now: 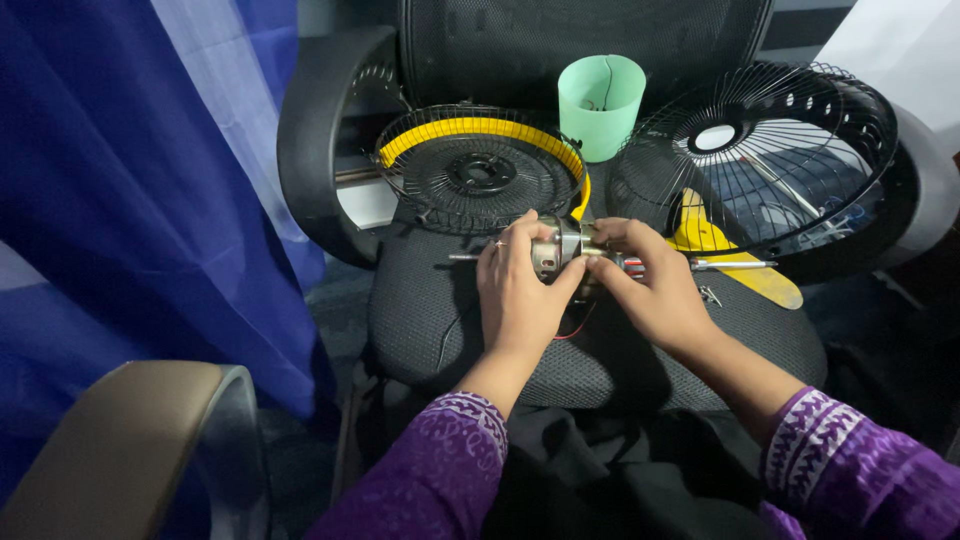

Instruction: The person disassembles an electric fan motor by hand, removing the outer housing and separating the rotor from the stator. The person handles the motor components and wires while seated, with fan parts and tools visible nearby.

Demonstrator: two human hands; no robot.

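Head view, frame centre: fan motor (556,246), silver, shaft pointing left, held over a black mesh chair seat (600,350); left hand (517,290) wrapped around its left end, right hand (648,285) pinching its right end with the fingertips. Behind, upper centre: yellow-rimmed fan guard (480,170) and mint-green cup (601,105). Upper right: black wire fan guard (770,150) over a yellow blade (735,265).

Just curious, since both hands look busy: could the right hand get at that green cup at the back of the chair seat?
Probably yes. The right hand grips the metal motor together with the left hand. The green cup stands beyond, between the two fan guards, with nothing across the way, though the hand would have to let go.
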